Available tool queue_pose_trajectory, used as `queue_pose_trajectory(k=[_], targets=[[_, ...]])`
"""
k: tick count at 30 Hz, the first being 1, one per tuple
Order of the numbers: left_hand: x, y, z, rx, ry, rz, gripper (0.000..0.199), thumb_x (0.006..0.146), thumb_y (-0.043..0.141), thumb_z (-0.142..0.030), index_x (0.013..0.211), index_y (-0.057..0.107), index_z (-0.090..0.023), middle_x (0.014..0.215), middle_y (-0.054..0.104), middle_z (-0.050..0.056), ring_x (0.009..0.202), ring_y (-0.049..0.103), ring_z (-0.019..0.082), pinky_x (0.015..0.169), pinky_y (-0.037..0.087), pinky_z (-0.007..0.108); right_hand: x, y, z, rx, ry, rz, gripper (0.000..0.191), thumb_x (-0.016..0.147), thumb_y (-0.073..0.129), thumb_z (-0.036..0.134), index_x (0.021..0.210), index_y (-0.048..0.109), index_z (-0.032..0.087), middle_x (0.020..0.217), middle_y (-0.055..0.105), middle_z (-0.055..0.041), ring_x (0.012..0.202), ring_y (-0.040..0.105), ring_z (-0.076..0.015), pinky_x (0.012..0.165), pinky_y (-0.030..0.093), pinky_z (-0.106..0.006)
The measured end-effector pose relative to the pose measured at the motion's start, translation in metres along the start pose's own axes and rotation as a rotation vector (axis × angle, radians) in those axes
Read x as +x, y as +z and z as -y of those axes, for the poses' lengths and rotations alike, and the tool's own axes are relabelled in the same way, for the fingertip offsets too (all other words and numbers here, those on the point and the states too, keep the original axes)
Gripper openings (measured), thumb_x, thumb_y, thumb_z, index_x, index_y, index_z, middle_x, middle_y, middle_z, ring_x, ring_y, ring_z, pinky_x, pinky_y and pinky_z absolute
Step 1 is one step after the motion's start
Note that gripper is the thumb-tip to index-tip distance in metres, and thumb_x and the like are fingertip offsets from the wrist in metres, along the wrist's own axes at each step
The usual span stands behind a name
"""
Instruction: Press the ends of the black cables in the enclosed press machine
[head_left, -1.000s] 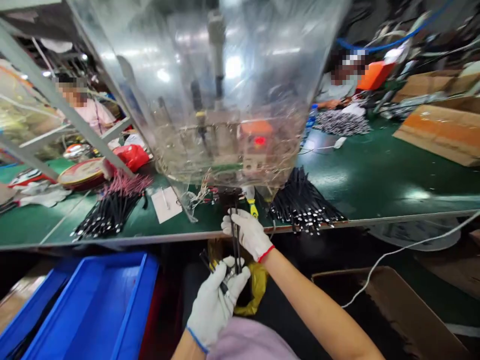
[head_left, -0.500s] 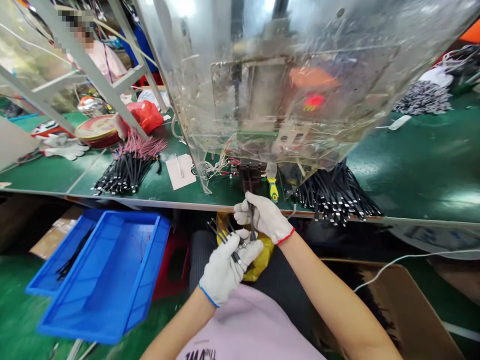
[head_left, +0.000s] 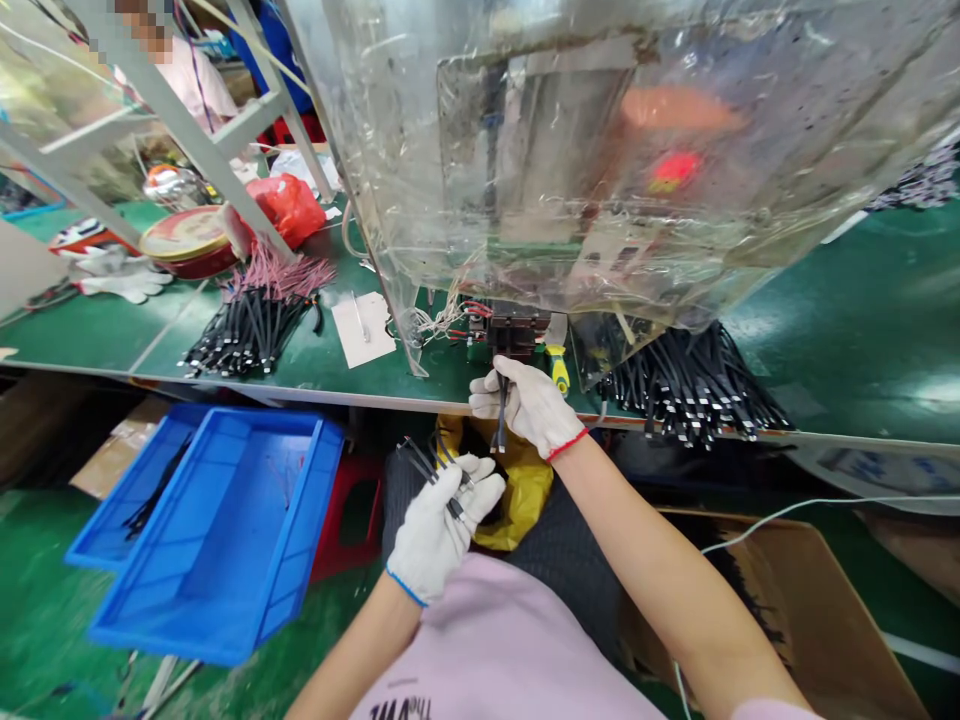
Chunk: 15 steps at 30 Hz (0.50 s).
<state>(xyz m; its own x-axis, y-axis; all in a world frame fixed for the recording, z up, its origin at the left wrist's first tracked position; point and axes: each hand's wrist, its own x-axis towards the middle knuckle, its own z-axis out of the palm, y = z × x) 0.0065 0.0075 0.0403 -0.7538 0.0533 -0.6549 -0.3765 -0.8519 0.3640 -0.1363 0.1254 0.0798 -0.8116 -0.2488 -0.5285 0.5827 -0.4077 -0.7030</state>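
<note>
Gap L of R hand (head_left: 529,405), guard (head_left: 592,180) fwd

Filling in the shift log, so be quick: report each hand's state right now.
Left hand: closed, holding several black cables.
Right hand: closed, pinching black cabling; exact count unclear.

On the green bench (head_left: 82,335) to my left, I see white gloves (head_left: 127,280), a round tin (head_left: 184,236) and a red bag (head_left: 291,212)

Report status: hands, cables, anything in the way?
Left hand holding several black cables. Right hand pinching more cable by black block. Plastic cover above block; yellow-handled tool beside it.
</note>
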Motion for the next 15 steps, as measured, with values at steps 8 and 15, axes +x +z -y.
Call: queue_pose_trajectory(k=[8,15], targets=[[0.000,-0.004,0.002,0.066,-0.022,0.008,0.020,0.086,0.062,-0.021,0.102,0.065,-0.008,0.103,0.071,0.015,0.098,0.069,0.025,0.096,0.053,0.040,0.001,0.001,-0.003,0.041,-0.006,0.006,0.037,0.093,0.045,0.028,0.060,0.055,0.013,0.061,0.068,-0.0067,0.046,0.063,-0.0156,0.054,0.057,-0.032],[-0.009,-0.020,-0.005,0.292,-0.114,0.101,0.021,0.082,0.067,-0.028,0.097,0.065,-0.013,0.079,0.068,0.006,0.059,0.062,0.010,0.050,0.049,0.017,-0.006,-0.030,-0.010,0.024,0.044,0.167,0.030,0.092,0.049,0.033,0.073,0.062,0.013,0.066,0.070,-0.0076,0.051,0.066,-0.0178,0.052,0.055,-0.031]])
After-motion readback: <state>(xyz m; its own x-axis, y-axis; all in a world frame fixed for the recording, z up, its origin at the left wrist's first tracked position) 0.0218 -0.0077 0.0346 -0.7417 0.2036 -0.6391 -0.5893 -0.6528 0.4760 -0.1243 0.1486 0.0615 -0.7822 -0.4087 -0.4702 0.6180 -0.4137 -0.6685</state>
